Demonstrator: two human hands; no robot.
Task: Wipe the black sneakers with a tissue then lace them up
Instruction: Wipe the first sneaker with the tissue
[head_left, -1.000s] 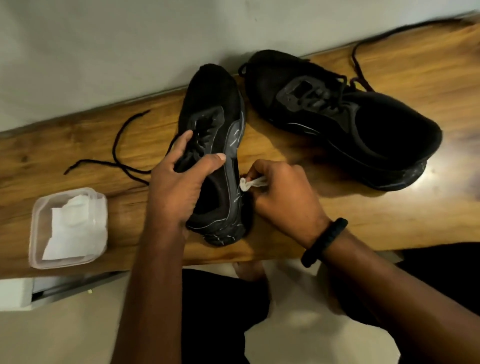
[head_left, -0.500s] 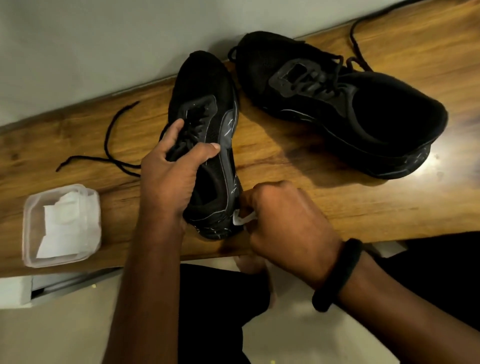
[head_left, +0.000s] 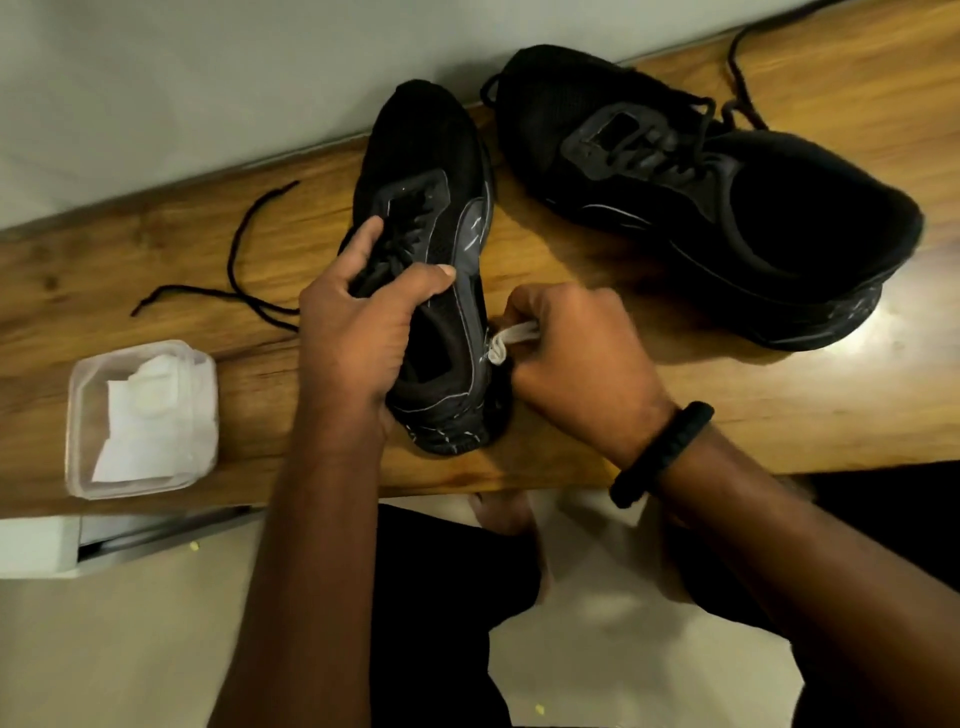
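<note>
- Near the front edge of the wooden bench (head_left: 675, 415), the left hand (head_left: 358, 353) clamps the near sneaker (head_left: 436, 249) by its tongue and laces, thumb over the top and fingers curled in; this grip likely steadies the shoe against the rubbing.
- Against that shoe's right side, close to the heel, the right hand (head_left: 576, 364) is closed on a crumpled tissue (head_left: 506, 340), pressing the wad to the side panel.
- The shoe lies toe toward the back edge, heel toward the person, which turns its flank to the wiping hand.
- Its lace (head_left: 239, 291) trails loose across the bench to the left, so lacing looks still to come.
- The second sneaker (head_left: 727, 208) rests toward the back right corner, apart from both hands, its lace partly threaded.
- Toward the front left edge sits a clear plastic container (head_left: 78, 415) holding folded white tissues (head_left: 150, 421), within reach for a fresh one.
</note>
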